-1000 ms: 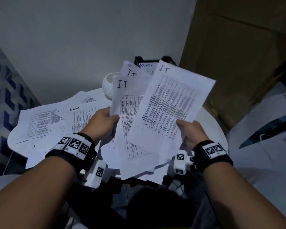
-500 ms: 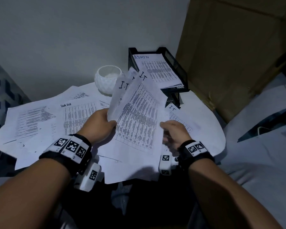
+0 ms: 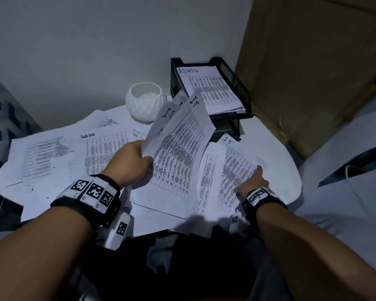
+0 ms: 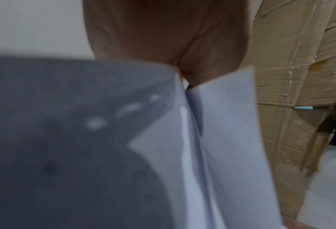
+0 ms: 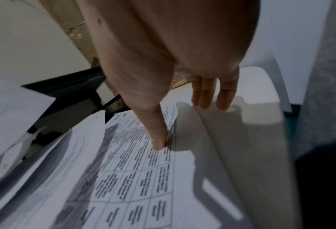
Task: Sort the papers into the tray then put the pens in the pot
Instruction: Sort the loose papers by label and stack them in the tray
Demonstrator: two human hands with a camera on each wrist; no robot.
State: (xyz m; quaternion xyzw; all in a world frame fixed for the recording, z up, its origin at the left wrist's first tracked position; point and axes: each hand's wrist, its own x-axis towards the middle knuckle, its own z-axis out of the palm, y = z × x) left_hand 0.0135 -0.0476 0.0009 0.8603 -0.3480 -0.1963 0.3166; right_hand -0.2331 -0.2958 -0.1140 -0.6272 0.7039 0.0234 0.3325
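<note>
My left hand (image 3: pixel 137 162) grips a fan of printed sheets marked "I.T" (image 3: pixel 178 153) and holds them tilted up over the table; the left wrist view shows their blank backs (image 4: pixel 212 147). My right hand (image 3: pixel 253 181) is low on the right, on another "I.T" sheet (image 3: pixel 234 170) that lies on the table. There its thumb (image 5: pixel 159 142) presses on the print and its fingers (image 5: pixel 208 99) sit at the sheet's lifted right edge. The black mesh tray (image 3: pixel 237 83) stands at the back with an "ADMIN" sheet (image 3: pixel 208 88) in its top tier. The white faceted pot (image 3: pixel 144 103) is left of it. No pens show clearly.
More loose sheets, one headed "Task list" (image 3: pixel 104 157), cover the left half of the round white table (image 3: pixel 291 170). A big cardboard box (image 3: pixel 313 72) stands right of the tray. White bedding lies at the far right, and a wall is close behind.
The sheet my right hand held up has joined the fan in my left hand. The fan came lower, uncovering the tray, and my right hand went down and right onto the sheet on the table.
</note>
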